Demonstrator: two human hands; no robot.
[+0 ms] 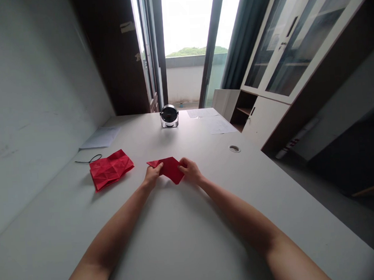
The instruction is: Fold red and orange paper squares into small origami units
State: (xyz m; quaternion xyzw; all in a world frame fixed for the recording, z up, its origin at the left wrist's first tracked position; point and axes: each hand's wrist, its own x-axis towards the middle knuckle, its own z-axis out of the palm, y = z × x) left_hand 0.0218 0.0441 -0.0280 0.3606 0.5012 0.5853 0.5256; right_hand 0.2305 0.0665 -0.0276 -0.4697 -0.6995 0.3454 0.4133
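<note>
Between my two hands is a folded piece of red paper (171, 168), held just over the white table. My left hand (152, 174) pinches its left part, thumb on top, with a pointed corner sticking out to the left. At the right edge, my right hand (190, 170) grips the paper between thumb and fingers. The fingers under the sheet are mostly hidden. Off to the left lies creased red paper (111, 169) in a loose stack, marked with crossing fold lines. Neither hand touches that stack.
A thin black cord loop (93, 159) lies behind the red stack. White sheets (100, 137) rest by the left wall. At the table's far end stands a round black device on a metal stand (169, 116). A cable hole (234, 149) sits near the right edge of the table (187, 250).
</note>
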